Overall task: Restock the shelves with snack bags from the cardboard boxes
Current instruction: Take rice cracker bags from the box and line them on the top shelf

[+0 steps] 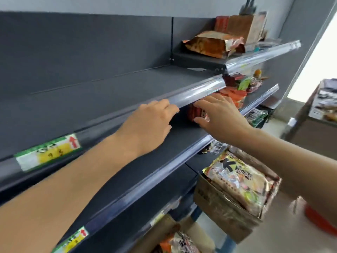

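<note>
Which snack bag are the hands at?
The dark red bag on the middle shelf, between the left hand and right hand; the orange bag lies on the upper shelf, untouched.

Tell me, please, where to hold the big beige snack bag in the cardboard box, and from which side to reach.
The beige snack bag stands on end in the cardboard box, its lower part sunk behind the walls. Pinch its free top edge, probably best from above.
</note>
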### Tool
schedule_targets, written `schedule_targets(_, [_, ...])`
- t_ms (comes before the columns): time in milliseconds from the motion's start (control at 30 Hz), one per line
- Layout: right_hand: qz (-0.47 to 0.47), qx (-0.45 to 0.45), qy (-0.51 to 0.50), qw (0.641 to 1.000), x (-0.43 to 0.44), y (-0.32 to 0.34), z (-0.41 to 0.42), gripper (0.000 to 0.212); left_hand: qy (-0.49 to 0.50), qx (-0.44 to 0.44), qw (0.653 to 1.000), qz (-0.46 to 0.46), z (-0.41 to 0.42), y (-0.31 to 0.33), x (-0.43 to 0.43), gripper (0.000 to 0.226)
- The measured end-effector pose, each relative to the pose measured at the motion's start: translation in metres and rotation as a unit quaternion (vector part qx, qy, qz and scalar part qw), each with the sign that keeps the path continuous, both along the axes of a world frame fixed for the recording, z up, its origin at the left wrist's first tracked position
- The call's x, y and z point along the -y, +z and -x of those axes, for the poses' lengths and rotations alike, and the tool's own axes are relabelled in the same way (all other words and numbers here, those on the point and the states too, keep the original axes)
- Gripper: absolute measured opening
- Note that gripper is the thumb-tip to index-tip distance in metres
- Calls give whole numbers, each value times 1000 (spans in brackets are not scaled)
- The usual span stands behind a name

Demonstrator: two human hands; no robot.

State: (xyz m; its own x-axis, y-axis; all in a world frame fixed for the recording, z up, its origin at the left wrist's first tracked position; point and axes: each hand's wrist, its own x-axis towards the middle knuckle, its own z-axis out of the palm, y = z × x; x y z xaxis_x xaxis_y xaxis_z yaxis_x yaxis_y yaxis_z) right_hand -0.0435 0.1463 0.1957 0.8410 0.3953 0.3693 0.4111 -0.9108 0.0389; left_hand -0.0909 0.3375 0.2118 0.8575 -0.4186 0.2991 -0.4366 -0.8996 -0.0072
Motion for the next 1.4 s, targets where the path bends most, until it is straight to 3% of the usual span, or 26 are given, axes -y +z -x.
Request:
schedule_targets(333, [87, -147, -94, 981, 211, -73, -29, 40, -26, -139, 990, -21, -50, -86, 212, 40])
schedule_targets(567, [91, -221, -115, 964, 242, -116, -23, 40, -8, -208, 978, -30, -58, -135, 235, 32])
schedule_targets(733, [83, -271, -114, 952, 249, -146, -31, 28, 37, -263, 964, -12, -60, -169, 235, 29])
schedule_targets(933, [81, -345, -72, 932, 266, -179, -70, 37, 111, -305, 946, 5, -75, -207, 260, 26])
schedule_targets(1167, [92, -461, 20, 882, 297, -208, -112, 75, 228, -396, 882, 112, -90, -252, 314, 29])
schedule_targets(1333, [71, -532, 6, 844, 304, -245, -142, 77, 342, -428, 822, 155, -89, -282, 328, 72])
schedule_targets(1400, [88, -564, 1, 821, 298, -253, -146, 61, 397, -436, 779, 213, -89, -286, 331, 85])
